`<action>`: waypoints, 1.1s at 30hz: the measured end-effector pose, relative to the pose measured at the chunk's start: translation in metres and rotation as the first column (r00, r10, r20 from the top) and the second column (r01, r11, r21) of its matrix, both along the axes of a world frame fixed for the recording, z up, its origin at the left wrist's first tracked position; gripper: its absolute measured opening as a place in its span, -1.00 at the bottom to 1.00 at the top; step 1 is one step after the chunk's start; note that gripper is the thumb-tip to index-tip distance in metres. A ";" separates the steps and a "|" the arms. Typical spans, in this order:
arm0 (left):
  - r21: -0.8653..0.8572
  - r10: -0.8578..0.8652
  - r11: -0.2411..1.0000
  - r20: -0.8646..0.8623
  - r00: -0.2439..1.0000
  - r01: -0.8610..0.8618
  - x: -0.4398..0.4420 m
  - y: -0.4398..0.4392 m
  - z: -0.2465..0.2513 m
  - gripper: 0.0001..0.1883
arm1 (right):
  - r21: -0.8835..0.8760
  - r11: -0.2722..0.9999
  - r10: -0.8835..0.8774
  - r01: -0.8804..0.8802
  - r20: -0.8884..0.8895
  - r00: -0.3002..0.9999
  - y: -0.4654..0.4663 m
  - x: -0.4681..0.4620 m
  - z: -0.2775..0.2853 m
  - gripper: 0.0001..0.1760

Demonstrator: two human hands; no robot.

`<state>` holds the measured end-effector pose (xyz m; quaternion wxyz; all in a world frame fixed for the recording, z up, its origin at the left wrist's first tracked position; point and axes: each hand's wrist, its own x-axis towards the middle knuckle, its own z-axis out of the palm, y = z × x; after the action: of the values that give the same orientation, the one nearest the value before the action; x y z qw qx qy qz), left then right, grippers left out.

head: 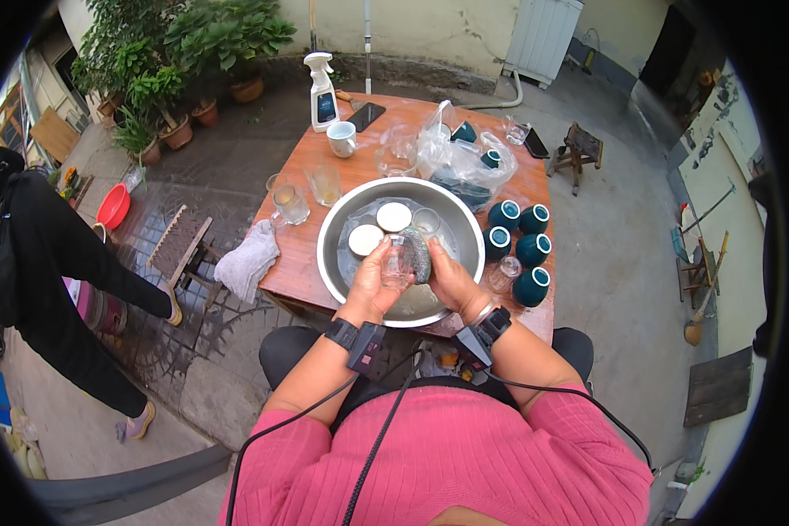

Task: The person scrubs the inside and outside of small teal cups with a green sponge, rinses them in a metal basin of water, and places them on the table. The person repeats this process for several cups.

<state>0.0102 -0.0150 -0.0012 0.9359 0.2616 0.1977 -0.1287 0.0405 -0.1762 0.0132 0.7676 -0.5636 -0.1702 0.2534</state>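
Over a stainless steel basin [334, 289] with water in it, my left hand [369, 286] grips a small clear glass [395, 264]. My right hand [452, 279] presses a dark grey-green scouring pad [420, 256] against the side of that glass. Two round pieces with white faces, a white one [394, 216] and another white one [366, 240], sit in the basin beyond my hands. Next to them is a second clear glass [427, 221], partly behind the pad. Several dark teal cups [531, 286] stand upside down to the right of the basin, with a ribbed glass [503, 273] among them.
Left of the basin on the wooden table [296, 263] are glass mugs [290, 204] and a grey cloth [250, 260] over the edge. Behind stand a white mug [342, 139], a spray bottle [323, 95], a phone [369, 117] and a plastic bag of cups [460, 158]. A person [72, 276] stands left.
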 end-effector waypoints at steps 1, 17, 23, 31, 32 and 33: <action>0.011 0.015 1.000 -0.018 1.000 -0.015 0.000 0.002 0.000 -0.50 | 0.182 0.983 0.031 0.010 -0.222 0.975 -0.001 -0.003 -0.003 -0.33; 0.119 0.004 0.993 0.070 0.998 -0.012 -0.012 -0.029 0.003 -0.50 | -0.326 0.878 -0.093 0.352 0.603 0.792 0.013 -0.006 0.003 -0.46; 0.124 0.167 0.976 0.099 0.981 -0.179 0.002 -0.018 -0.007 -0.44 | -0.408 0.877 0.084 0.255 0.651 0.754 0.010 -0.044 0.000 -0.37; -0.045 0.038 0.998 0.147 0.988 -0.032 -0.004 -0.018 -0.006 -0.52 | -0.326 0.894 -0.117 0.308 0.495 0.861 0.015 0.000 -0.003 -0.36; -0.064 0.011 0.998 0.123 0.992 -0.004 -0.003 -0.015 -0.006 -0.54 | -0.274 0.919 -0.169 0.282 0.373 0.912 0.016 0.002 -0.003 -0.36; -0.050 -0.014 0.999 0.118 0.993 0.020 -0.003 -0.011 -0.006 -0.54 | -0.194 0.940 -0.208 0.282 0.329 0.921 0.016 0.002 -0.004 -0.36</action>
<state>0.0073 -0.0262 -0.0071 0.9512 0.2462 0.1365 -0.1262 0.0425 -0.1599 0.0093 0.6850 -0.7005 -0.1821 0.0836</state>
